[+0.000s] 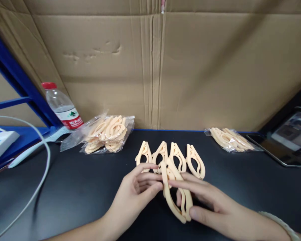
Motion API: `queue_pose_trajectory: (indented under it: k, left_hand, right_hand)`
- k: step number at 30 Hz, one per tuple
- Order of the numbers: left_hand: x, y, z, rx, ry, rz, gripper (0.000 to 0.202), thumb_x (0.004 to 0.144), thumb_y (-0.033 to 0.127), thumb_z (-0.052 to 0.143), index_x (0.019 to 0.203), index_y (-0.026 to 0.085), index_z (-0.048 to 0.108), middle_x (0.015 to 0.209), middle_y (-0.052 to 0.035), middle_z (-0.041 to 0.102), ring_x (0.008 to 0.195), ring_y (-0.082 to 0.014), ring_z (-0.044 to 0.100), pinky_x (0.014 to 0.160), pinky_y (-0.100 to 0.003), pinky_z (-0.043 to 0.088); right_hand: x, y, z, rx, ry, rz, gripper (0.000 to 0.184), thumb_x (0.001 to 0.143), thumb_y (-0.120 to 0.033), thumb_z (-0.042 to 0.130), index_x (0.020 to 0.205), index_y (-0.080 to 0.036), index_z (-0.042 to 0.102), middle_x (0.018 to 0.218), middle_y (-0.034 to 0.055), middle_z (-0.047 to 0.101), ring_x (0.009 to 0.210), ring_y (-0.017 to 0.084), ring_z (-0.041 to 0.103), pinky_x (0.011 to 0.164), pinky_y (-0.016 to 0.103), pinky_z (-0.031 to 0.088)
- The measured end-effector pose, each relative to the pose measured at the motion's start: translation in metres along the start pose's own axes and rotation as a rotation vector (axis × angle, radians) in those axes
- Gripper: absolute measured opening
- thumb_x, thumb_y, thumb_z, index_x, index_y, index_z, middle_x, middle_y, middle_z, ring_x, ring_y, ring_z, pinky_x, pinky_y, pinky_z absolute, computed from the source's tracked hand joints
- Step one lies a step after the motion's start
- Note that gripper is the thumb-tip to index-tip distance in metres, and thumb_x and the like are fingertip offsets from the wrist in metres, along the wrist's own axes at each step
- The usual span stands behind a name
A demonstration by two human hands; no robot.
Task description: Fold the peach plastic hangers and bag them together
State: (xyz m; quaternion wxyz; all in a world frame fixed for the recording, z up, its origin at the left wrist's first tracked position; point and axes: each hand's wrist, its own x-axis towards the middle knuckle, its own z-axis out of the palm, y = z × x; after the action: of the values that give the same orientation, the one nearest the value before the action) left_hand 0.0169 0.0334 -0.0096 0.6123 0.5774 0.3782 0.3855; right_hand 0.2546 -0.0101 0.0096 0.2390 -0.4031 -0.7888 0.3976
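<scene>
A beige plastic folding hanger [168,197], folded up, is held above the black tabletop between my two hands. My right hand [210,197] grips its right side, with the thumb near the lower end and the fingers across and behind it. From the left, my left hand [137,192] has its thumb and fingertips closed at the hanger's upper left edge. Just behind, several matching folded hangers [196,161] lie side by side in a row. My hands and the held hanger partly cover the ones in the middle.
A clear bag of hangers [110,134] lies back left, beside a red-capped water bottle [65,108]. Another bagged set [230,139] is back right, near a phone-like device [276,150]. A white cable [48,160] curves along the left. Cardboard [102,67] walls the back.
</scene>
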Motion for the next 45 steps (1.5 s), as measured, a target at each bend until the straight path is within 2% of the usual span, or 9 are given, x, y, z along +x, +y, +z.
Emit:
queue_pose_trajectory:
  k: [6, 8, 12, 20, 23, 26, 31, 37, 45]
  left_hand:
    - [-0.001, -0.001, -0.015, 0.356, 0.016, 0.225, 0.022, 0.087, 0.028, 0.059, 0.109, 0.025, 0.059, 0.107, -0.0057, 0.071, 0.085, -0.0175, 0.071, 0.080, -0.025, 0.058]
    - [-0.001, -0.004, -0.021, 0.515, 0.005, 0.326, 0.024, 0.088, 0.027, 0.057, 0.112, 0.027, 0.059, 0.108, -0.0036, 0.071, 0.089, -0.0176, 0.070, 0.082, -0.024, 0.058]
    - [0.000, -0.011, -0.030, 0.781, 0.007, 0.420, 0.029, 0.088, 0.028, 0.057, 0.117, 0.031, 0.057, 0.112, -0.0005, 0.070, 0.101, -0.0188, 0.067, 0.088, -0.025, 0.055]
    - [0.000, -0.009, -0.031, 0.908, -0.033, 0.553, 0.030, 0.091, 0.023, 0.051, 0.120, 0.030, 0.055, 0.119, -0.0031, 0.066, 0.110, -0.0201, 0.062, 0.095, -0.028, 0.051]
    - [0.001, -0.008, -0.030, 0.981, -0.059, 0.624, 0.032, 0.090, 0.021, 0.049, 0.119, 0.030, 0.057, 0.124, -0.0045, 0.064, 0.119, -0.0237, 0.056, 0.100, -0.035, 0.047]
    - [0.002, -0.008, -0.028, 1.156, -0.048, 0.598, 0.046, 0.088, 0.028, 0.054, 0.133, 0.032, 0.050, 0.141, -0.0048, 0.051, 0.133, -0.0307, 0.041, 0.110, -0.051, 0.032]
    - [0.005, -0.015, -0.028, 1.344, -0.299, 0.553, 0.083, 0.077, 0.054, 0.064, 0.148, 0.037, 0.025, 0.158, -0.0076, 0.019, 0.140, -0.0458, 0.020, 0.106, -0.071, 0.018]
    - [0.013, -0.021, -0.024, 1.410, -0.206, 0.478, 0.083, 0.075, 0.057, 0.065, 0.147, 0.032, 0.032, 0.158, -0.0088, 0.018, 0.142, -0.0430, 0.014, 0.110, -0.067, 0.012]
    - [0.061, -0.004, -0.040, 1.384, -0.325, 0.396, 0.070, 0.087, 0.062, 0.047, 0.146, 0.028, 0.035, 0.157, -0.0144, 0.016, 0.142, -0.0437, 0.009, 0.107, -0.071, 0.010]
  right_hand:
    - [0.000, 0.045, -0.059, -0.036, 0.707, 0.181, 0.038, 0.089, -0.049, 0.052, 0.111, -0.023, 0.069, 0.117, 0.0095, 0.067, 0.105, 0.025, 0.063, 0.097, 0.044, 0.047]
    - [0.002, 0.064, -0.074, -0.156, 0.795, 0.263, 0.040, 0.088, -0.049, 0.049, 0.097, -0.018, 0.072, 0.104, 0.0110, 0.071, 0.097, 0.026, 0.065, 0.088, 0.041, 0.050]
    - [0.009, 0.089, -0.069, -0.333, 0.773, 0.307, 0.036, 0.087, -0.047, 0.046, 0.083, -0.017, 0.066, 0.077, 0.0069, 0.069, 0.073, 0.023, 0.063, 0.071, 0.038, 0.049]
    - [0.007, 0.084, -0.053, -0.624, 0.656, 0.342, 0.033, 0.092, -0.046, 0.040, 0.078, -0.020, 0.053, 0.082, 0.0086, 0.062, 0.082, 0.026, 0.057, 0.077, 0.043, 0.045]
    - [0.001, 0.072, -0.056, -0.801, 0.557, 0.336, 0.040, 0.093, -0.051, 0.039, 0.098, -0.016, 0.058, 0.106, 0.0163, 0.063, 0.102, 0.032, 0.057, 0.085, 0.050, 0.046]
    - [-0.001, 0.062, -0.049, -0.870, 0.361, 0.159, 0.054, 0.092, -0.055, 0.043, 0.137, -0.024, 0.045, 0.149, 0.0155, 0.035, 0.137, 0.038, 0.028, 0.103, 0.059, 0.032]
    - [0.005, 0.058, -0.023, -0.833, 0.090, 0.102, 0.069, 0.088, -0.062, 0.047, 0.148, -0.039, 0.024, 0.159, 0.0110, 0.012, 0.142, 0.042, 0.008, 0.104, 0.071, 0.015]
    - [0.022, 0.061, -0.022, -0.784, 0.093, 0.121, 0.065, 0.088, -0.066, 0.043, 0.146, -0.039, 0.028, 0.158, 0.0113, 0.013, 0.142, 0.043, 0.008, 0.104, 0.072, 0.013]
    - [0.070, 0.078, -0.049, -0.847, 0.143, 0.101, 0.053, 0.095, -0.060, 0.031, 0.144, -0.040, 0.033, 0.156, 0.0121, 0.023, 0.142, 0.040, 0.015, 0.104, 0.070, 0.018]
